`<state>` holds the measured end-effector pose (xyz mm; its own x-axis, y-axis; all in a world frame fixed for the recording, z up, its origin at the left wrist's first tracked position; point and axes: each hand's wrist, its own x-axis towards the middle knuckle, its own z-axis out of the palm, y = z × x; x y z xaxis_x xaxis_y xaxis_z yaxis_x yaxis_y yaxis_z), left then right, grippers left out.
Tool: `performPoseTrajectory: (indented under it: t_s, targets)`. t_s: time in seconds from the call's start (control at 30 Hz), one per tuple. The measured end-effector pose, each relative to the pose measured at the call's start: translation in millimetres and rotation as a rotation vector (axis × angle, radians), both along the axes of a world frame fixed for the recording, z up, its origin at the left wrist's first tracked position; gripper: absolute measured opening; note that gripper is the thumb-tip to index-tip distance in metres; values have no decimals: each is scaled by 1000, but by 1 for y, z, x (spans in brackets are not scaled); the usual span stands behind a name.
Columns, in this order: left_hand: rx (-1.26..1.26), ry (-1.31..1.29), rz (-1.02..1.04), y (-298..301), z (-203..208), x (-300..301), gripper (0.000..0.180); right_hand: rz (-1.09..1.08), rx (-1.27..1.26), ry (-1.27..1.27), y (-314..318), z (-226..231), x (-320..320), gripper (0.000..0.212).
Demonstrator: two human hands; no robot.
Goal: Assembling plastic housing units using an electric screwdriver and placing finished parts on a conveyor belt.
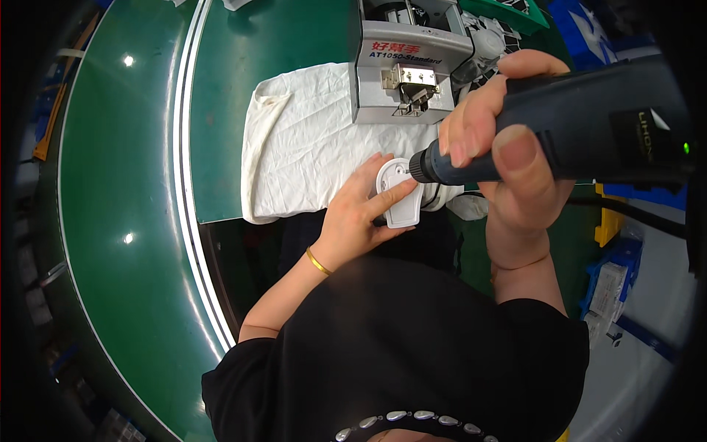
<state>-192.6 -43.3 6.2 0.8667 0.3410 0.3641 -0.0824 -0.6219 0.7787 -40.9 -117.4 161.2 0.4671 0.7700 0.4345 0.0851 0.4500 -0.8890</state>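
Note:
A white plastic housing [401,208], round at its far end and narrower toward me, sits in my left hand [356,214]. My thumb presses across its face while the other fingers support it from beside and beneath. My right hand [490,132] is wrapped round a dark electric screwdriver [582,121] with a small green light at its rear. The tool lies almost level, and its ribbed nose [423,166] points left at a screw hole near the round end of the housing. Whether the bit sits in a screw is too small to tell.
A white cloth [302,140] covers the near edge of the green table. Behind it stands a grey metal screw feeder [409,51]. White parts [490,37] and a green tray [526,16] are at the far right. A black cable [626,214] trails right; a green conveyor [125,184] runs along the left.

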Motion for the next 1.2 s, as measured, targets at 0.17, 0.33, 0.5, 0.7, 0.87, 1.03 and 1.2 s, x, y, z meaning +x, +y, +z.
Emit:
performPoseTrajectory:
  t_s: [0.17, 0.33, 0.5, 0.7, 0.87, 1.03, 1.2]
  targets:
    - [-12, 23, 2, 0, 1, -2, 66, -95, -126, -57, -1, -2, -9, 54]
    - [0, -29, 5, -1, 3, -3, 65, -88, -174, -193, -4, -15, 0, 52]
    - [32, -49, 1, -1, 0, -3, 63, -63, -217, -400, -7, -19, 8, 48]
    - [38, -42, 16, -2, 2, -4, 64, -85, -229, -448, -3, -17, 2, 40]
    - [19, -30, 16, 0, 1, -3, 64, -84, -178, -365, 0, -21, 6, 41]
    - [28, -24, 7, 1, -3, -2, 60, -88, -146, -411, 1, -26, 7, 45]
    - [57, -23, 13, 0, -6, -3, 60, -31, -64, -115, 1, -29, -3, 40]
